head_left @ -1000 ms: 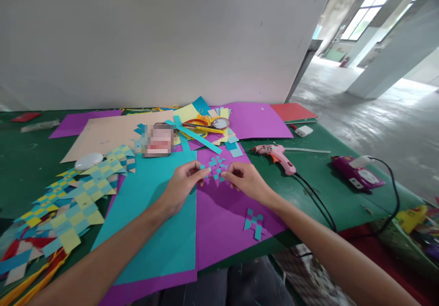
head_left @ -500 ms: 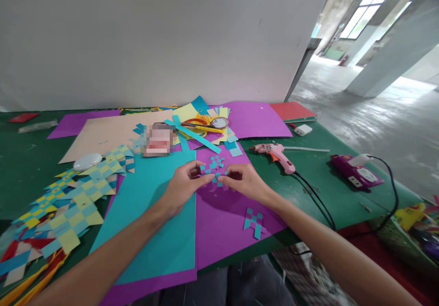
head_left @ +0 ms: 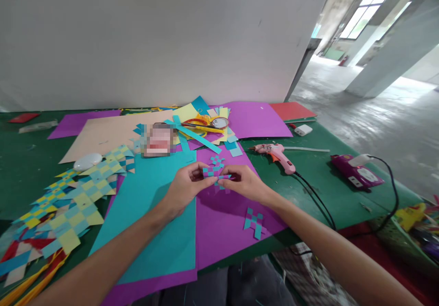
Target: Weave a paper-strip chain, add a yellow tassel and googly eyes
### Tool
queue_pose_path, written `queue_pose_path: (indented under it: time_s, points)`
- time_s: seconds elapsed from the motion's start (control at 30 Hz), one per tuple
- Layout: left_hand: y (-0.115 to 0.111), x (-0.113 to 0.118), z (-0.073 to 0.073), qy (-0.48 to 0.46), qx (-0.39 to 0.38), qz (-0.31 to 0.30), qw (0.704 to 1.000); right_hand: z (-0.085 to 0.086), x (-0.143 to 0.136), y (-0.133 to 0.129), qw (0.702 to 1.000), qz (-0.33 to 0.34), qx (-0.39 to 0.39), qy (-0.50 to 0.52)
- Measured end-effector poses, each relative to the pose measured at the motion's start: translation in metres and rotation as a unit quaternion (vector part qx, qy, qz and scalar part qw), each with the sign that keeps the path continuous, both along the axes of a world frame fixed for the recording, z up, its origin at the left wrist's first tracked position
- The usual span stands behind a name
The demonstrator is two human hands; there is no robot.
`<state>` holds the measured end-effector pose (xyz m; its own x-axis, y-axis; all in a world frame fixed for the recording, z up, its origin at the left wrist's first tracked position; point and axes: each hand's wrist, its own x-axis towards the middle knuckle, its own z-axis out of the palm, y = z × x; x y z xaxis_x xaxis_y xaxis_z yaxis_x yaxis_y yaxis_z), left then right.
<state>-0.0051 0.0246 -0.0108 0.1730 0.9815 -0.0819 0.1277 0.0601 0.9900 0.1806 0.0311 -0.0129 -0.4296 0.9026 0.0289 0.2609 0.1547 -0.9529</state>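
Note:
Between my two hands is a small woven paper piece [head_left: 210, 172] in purple and turquoise checks, held above the purple sheet. My left hand [head_left: 188, 185] pinches its left side between thumb and fingers. On its right side, my right hand [head_left: 246, 182] is closed with thumb and forefinger; the fingers partly cover the paper. Just beyond lies a smaller checked woven piece [head_left: 217, 160]. Another purple and turquoise woven piece [head_left: 254, 222] rests on the purple sheet [head_left: 219, 233], nearer to me. A large turquoise sheet [head_left: 154, 233] lies under my left forearm.
Yellow and blue woven paper strips [head_left: 84, 196] spread over the left side, beside a white computer mouse [head_left: 88, 161]. A pink glue gun [head_left: 277, 155] with a cord lies to the right, then a purple power strip [head_left: 356, 173]. Scissors [head_left: 199, 125] rest among paper scraps behind.
The checked woven piece has turned slightly and its left part shows more between my fingers. Both hands have shifted only a little; everything else lies as before.

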Motion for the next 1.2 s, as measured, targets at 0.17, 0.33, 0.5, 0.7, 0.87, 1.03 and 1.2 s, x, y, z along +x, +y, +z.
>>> queue_pose_path:
  time_s: [0.17,0.33,0.5,0.7,0.87,1.03,1.2]
  points:
    - [0.001,-0.002,0.000,0.022,0.013,-0.010,1.000,-0.002,0.003,0.002,1.000,-0.007,0.016,0.001]
    - [0.002,-0.005,0.001,0.008,0.009,-0.005,1.000,0.001,0.006,0.004,0.996,-0.064,0.057,0.013]
    - [0.004,-0.005,-0.001,-0.019,-0.025,0.014,0.999,0.001,0.015,0.008,0.969,-0.200,0.051,0.136]
    - [0.005,-0.005,-0.004,-0.010,-0.014,0.048,0.999,0.000,0.021,0.012,0.945,-0.253,0.018,0.207]
    - [0.003,-0.005,0.000,-0.018,-0.008,0.011,1.000,-0.001,0.011,0.007,0.997,-0.042,0.037,0.050]
    - [0.002,-0.006,0.001,0.035,0.024,-0.017,0.999,-0.005,0.005,0.002,0.994,-0.009,0.089,-0.060]
    - [0.004,-0.008,-0.002,0.141,0.105,-0.036,0.984,-0.009,0.007,0.003,0.975,-0.018,0.200,-0.093]
